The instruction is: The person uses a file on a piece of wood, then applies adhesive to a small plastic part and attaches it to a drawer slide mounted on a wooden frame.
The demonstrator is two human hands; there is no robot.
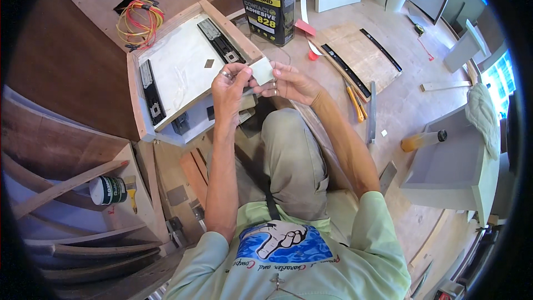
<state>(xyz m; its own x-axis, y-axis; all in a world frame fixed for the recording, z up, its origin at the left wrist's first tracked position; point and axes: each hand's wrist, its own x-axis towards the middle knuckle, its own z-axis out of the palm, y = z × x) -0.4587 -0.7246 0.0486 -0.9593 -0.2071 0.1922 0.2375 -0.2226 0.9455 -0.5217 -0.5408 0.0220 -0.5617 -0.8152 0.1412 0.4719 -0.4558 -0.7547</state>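
Between my two hands is a small pale rectangular piece (261, 71), thin and flat, its material unclear. My left hand (231, 80) pinches its left side, thumb on top. From the right, the fingers of my right hand (294, 82) close on its other edge. Both hands are just past the near right corner of a wooden-framed drawer unit (186, 61) with a white panel. Black drawer slides, a right one (221, 43) and a left one (150, 93), lie along that panel. A small brown chip (209, 63) rests between them.
A black adhesive can (267, 11) stands behind my hands. Farther right are a plywood board (355, 50) with black slide rails, orange-handled tools (355, 103), a metal straightedge (372, 114) and a bottle of amber liquid (423, 140). Coiled wires (141, 22) hang at left; a jar (108, 190) sits lower left.
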